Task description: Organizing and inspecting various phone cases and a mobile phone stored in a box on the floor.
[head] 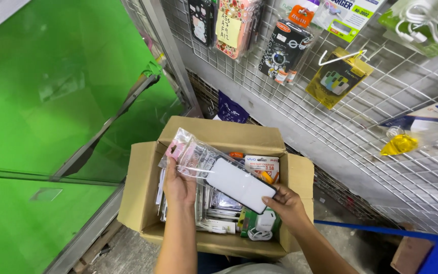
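Both forearms reach out over an open cardboard box [143, 193] on the floor. Left hand [178, 185] grasps a clear plastic sleeve [193, 157] by its end, while right hand [287, 203] pinches the corner of a white phone case [239, 183] half inside that sleeve, just above the packaged accessories [229, 213] filling the box.
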